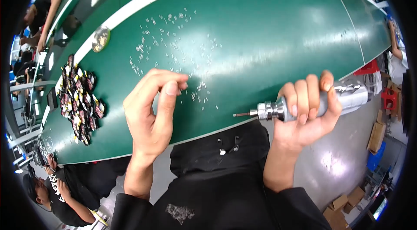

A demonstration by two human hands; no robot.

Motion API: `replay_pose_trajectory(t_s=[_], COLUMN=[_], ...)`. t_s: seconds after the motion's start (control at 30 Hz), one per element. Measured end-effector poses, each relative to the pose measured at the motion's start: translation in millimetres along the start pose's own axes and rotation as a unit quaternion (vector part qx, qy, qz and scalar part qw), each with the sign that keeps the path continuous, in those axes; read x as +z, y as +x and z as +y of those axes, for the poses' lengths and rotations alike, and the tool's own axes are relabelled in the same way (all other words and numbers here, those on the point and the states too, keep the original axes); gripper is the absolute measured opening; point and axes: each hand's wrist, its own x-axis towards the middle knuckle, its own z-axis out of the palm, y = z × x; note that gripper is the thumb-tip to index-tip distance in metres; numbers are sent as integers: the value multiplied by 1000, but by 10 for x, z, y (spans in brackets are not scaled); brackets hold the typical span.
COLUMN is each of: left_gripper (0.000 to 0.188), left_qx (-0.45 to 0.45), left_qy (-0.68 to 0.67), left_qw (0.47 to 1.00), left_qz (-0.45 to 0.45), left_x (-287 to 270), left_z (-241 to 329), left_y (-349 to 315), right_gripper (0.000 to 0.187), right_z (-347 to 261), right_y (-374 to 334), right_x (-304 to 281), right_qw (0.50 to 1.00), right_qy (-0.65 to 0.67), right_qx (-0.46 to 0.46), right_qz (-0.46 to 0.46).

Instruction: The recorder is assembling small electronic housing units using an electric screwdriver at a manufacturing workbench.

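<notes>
My right hand [304, 121] is wrapped round a silver electric screwdriver [352, 96], held level over the table's near edge. Its thin bit [242, 115] points left, and a small pale piece seems to sit at the bit's end. My left hand [150, 112] is raised over the green table [282, 30], fingers curled in and thumb against them. The fingertips are slightly blurred, so whatever lies between them is hidden. Just beyond that hand, many tiny clear or silvery pieces [173, 47] lie scattered on the tabletop.
At the left is a heap of small black parts with yellow and pink marks [80, 104]. A round shallow dish [101, 39] with a greenish rim stands by the white far edge. Another person [65, 191] sits at the lower left; cardboard boxes [378, 132] stand at the right.
</notes>
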Motion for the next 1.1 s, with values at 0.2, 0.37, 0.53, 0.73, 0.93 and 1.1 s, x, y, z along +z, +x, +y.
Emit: replay_pose_trajectory(t_s=[0.2,0.37,0.53,0.73,0.93,1.1], left_gripper=[22,30,53,37,43,49], left_qx=[11,30,-20,117,144,248], left_qy=[147,360,413,428,311,309], left_qw=[983,932,910,896,935,886], left_qz=[-110,26,39,23,-87,-241], left_x=[-84,22,276,190,262,491], left_z=[-163,-749,-1064,-1310,-806,-299], left_y=[874,1979,2507,2672,2184,1221], right_gripper=[11,11,9,10,10,10], right_z=[175,178,166,145,78,38], right_y=[-45,-20,39,36,-24,-59], right_x=[-238,-280,-313,-312,-335,-368], right_qw=[996,995,993,992,991,987], right_qy=[25,57,53,62,65,75], right_qx=[18,77,95,103,113,140], right_qz=[84,35,50,34,27,28])
